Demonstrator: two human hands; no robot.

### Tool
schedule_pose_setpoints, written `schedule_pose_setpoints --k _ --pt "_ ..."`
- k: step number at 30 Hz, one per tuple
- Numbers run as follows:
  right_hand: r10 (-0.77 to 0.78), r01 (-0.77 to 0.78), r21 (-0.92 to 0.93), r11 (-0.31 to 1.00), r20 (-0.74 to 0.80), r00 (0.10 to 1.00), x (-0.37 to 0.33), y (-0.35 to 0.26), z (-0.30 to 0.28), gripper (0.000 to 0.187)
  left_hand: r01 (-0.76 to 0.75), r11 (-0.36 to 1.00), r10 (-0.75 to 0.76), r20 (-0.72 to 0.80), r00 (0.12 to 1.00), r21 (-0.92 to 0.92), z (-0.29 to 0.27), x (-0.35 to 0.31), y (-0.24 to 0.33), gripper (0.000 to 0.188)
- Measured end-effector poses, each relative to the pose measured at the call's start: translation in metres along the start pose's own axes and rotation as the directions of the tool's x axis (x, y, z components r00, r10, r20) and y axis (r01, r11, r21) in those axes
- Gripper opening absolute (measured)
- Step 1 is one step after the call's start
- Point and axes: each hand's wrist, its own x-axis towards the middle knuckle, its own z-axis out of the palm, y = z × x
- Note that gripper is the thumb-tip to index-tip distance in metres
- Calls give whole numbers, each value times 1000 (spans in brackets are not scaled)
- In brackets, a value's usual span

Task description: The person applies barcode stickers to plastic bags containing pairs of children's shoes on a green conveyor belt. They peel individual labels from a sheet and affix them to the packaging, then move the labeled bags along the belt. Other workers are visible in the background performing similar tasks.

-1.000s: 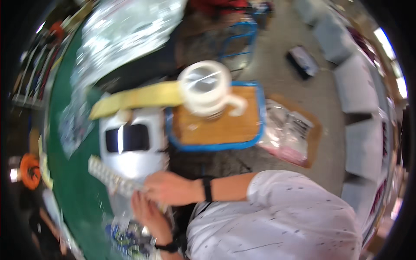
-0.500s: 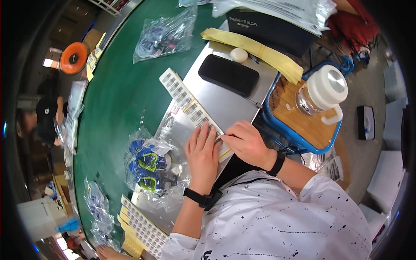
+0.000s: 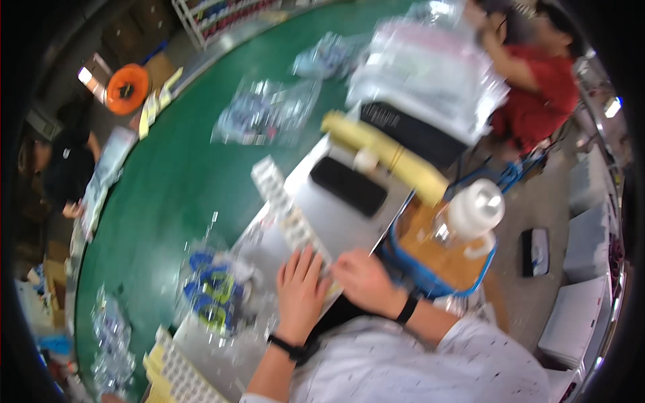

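A strip of barcode stickers (image 3: 285, 211) lies slantwise across the metal tray (image 3: 339, 232), its far end over the green table. My left hand (image 3: 301, 289) rests flat on the strip's near part, fingers stretched out. At the near end, my right hand (image 3: 366, 279) is closed, thumb and finger pinching the strip's edge; blur hides the exact grip. Left of my left hand lies a clear plastic bag with blue and green shoes (image 3: 213, 292). A black phone (image 3: 348, 186) and a small white round case (image 3: 365, 160) sit farther up the tray.
Yellow paper (image 3: 386, 158) and a pile of clear bags (image 3: 423, 74) lie beyond the phone. A white-lidded bottle (image 3: 474, 211) stands on a blue-rimmed stool (image 3: 440, 262) at right. More sticker sheets (image 3: 181, 376) lie near left. A co-worker in red (image 3: 537, 94) is at far right.
The view has tilted up and blurred, bringing the co-worker in red further into sight. Both hands stay at the near end of the sticker strip.
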Motion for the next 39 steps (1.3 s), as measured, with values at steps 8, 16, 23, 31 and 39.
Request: schedule_pose_setpoints --k 8,16,23,31,39 --pt "44 -45 127 991 13 999 -2 6 -12 13 -47 999 46 -32 998 -27 -3 4 13 51" --pt "40 -49 112 992 82 996 7 6 -9 11 -27 999 27 -27 999 -30 -4 2 13 51" --pt "46 -57 86 995 132 990 7 -8 -17 9 -31 997 29 -27 999 -76 -4 3 11 55" --pt "123 -136 58 989 185 975 15 -15 -20 7 -4 993 -7 -87 996 -118 3 2 0 56" --pt "246 -258 139 956 93 965 54 -38 -44 6 -16 998 10 -86 996 -65 8 -9 -2 56"
